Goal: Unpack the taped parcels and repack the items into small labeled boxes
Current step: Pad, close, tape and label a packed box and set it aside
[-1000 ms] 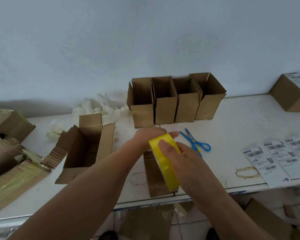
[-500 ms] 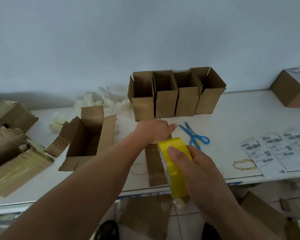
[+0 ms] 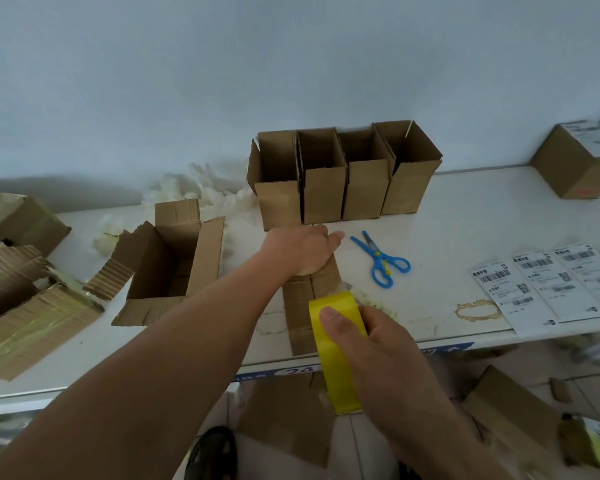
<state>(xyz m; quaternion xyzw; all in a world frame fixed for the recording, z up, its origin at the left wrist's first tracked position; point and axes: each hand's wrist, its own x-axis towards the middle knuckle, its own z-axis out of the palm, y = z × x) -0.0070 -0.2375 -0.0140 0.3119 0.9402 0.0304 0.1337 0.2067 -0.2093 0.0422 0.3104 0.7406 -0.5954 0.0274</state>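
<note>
Four small open boxes [image 3: 343, 174] stood in a row at the back of the worktop [image 3: 465, 209]. One closed small box [image 3: 305, 306] lay at the front edge, and one labeled box [image 3: 575, 161] sat far right. One larger opened parcel [image 3: 174, 261] lay on its side at left, with at least two more torn parcels [image 3: 25, 289] beyond it. There was one roll of yellow tape [image 3: 336, 348], one pair of blue scissors [image 3: 381, 261], and at least three printed labels [image 3: 548, 282]. Two hands were in view.
</note>
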